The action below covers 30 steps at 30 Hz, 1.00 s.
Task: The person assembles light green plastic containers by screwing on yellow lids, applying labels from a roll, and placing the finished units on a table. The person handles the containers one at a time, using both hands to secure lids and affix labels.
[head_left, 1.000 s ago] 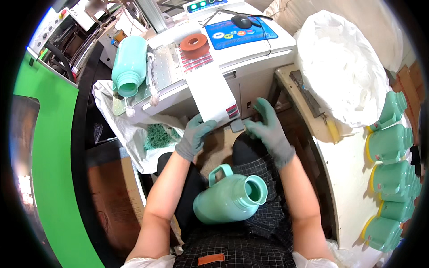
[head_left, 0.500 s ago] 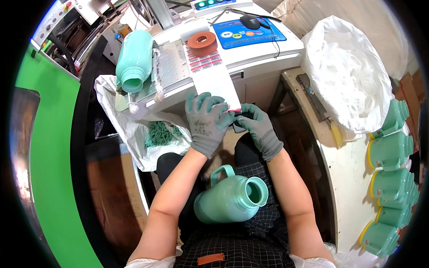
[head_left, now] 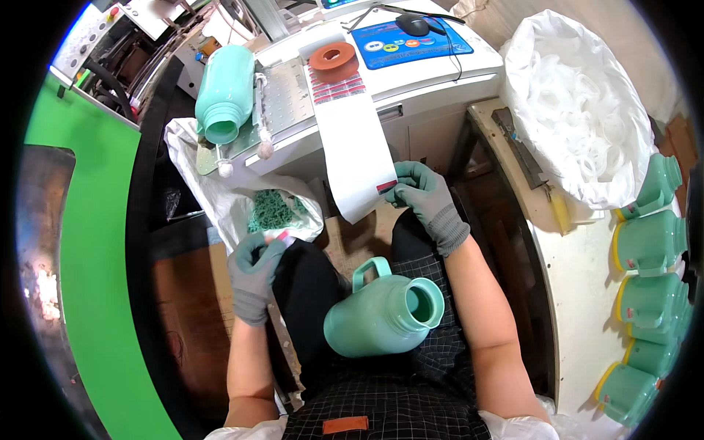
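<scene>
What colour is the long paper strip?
The strip is mostly white, with red labels on it; the head view shows it best.

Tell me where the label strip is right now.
In the head view, the label strip hangs above centre, running from under the brown roll over the worktop edge, its lower part beside the right hand.

Jug (head_left: 375,324) on the lap (head_left: 434,367), tape roll (head_left: 337,72) on the label strip (head_left: 356,154) ahead, sack (head_left: 529,117) at right.
</scene>
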Available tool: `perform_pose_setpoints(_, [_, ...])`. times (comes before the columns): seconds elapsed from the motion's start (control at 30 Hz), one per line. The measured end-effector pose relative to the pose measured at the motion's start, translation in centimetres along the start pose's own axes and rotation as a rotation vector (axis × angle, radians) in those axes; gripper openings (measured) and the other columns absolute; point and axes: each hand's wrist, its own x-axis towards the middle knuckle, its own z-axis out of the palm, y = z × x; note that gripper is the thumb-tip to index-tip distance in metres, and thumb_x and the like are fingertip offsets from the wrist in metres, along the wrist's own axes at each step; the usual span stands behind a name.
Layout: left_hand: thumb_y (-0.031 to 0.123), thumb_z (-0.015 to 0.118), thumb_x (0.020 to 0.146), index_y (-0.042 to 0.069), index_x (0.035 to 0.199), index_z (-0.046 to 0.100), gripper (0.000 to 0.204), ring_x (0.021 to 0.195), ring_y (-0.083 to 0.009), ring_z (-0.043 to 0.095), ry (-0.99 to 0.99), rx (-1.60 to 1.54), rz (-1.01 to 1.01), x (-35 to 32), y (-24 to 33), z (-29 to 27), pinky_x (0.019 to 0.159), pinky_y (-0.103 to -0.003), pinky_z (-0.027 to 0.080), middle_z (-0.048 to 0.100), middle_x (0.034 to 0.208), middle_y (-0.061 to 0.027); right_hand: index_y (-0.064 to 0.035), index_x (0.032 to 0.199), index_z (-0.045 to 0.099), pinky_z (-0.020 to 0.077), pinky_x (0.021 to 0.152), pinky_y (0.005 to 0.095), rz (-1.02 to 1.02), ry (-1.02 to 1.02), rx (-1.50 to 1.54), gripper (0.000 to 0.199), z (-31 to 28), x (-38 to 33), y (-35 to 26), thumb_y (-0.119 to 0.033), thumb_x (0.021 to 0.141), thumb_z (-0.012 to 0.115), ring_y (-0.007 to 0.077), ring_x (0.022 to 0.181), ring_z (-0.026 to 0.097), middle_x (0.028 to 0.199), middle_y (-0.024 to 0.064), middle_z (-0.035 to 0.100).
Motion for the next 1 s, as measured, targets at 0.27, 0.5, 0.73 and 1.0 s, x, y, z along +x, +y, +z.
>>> perform_pose_setpoints(0.27, [0.021, 0.087, 0.083, 0.008, 0.104, 0.070, 0.030, 0.091, -0.0246, 0.063, 0.285, 0.797, 0.344, -1.4, -3.7, -2.1, 0.082, -0.040, 0.052, 0.064, 0.093, -0.0085, 0.0073, 0.127, 0.061, 0.0616, 0.081, 0.0309, 0.000, 0.002, -0.011, 0.037, 0.6, -0.1, 0.0, 0.007, 0.090, 0.056, 0.0178, 0.087, 0.074, 0.105, 0.0145, 0.074])
perform_pose_setpoints(0.5, [0.027, 0.081, 0.080, 0.014, 0.107, 0.071, 0.032, 0.110, -0.0314, 0.060, 0.113, 0.574, 1.081, 4.3, 3.9, 12.9, 0.106, -0.052, 0.044, 0.065, 0.110, -0.0049, 0.0090, 0.126, 0.059, 0.0606, 0.088, 0.0332, -0.071, 0.005, 0.014, 0.037, 1.1, -0.2, 0.3, 0.008, 0.089, 0.055, 0.0204, 0.096, 0.074, 0.110, 0.0164, 0.074])
perform_pose_setpoints(0.73, [0.024, 0.080, 0.079, 0.015, 0.095, 0.072, 0.020, 0.108, -0.0298, 0.060, 0.141, 0.574, 1.074, 5.0, 3.3, 15.2, 0.105, -0.053, 0.045, 0.065, 0.103, -0.0016, 0.0103, 0.128, 0.056, 0.0605, 0.091, 0.0360, -0.087, 0.040, 0.061, 0.041, 0.8, -0.7, 0.2, 0.008, 0.088, 0.053, 0.0245, 0.101, 0.075, 0.115, 0.0207, 0.072])
perform_pose_setpoints(1.0, [0.021, 0.080, 0.081, 0.014, 0.095, 0.073, 0.017, 0.112, -0.0300, 0.059, 0.161, 0.593, 1.153, 4.1, 3.5, 14.3, 0.105, -0.051, 0.046, 0.066, 0.111, -0.0022, 0.0094, 0.134, 0.052, 0.0598, 0.084, 0.0323, -0.090, -0.013, 0.035, 0.044, 0.9, -1.1, -0.3, 0.004, 0.090, 0.054, 0.0210, 0.095, 0.075, 0.116, 0.0200, 0.072])
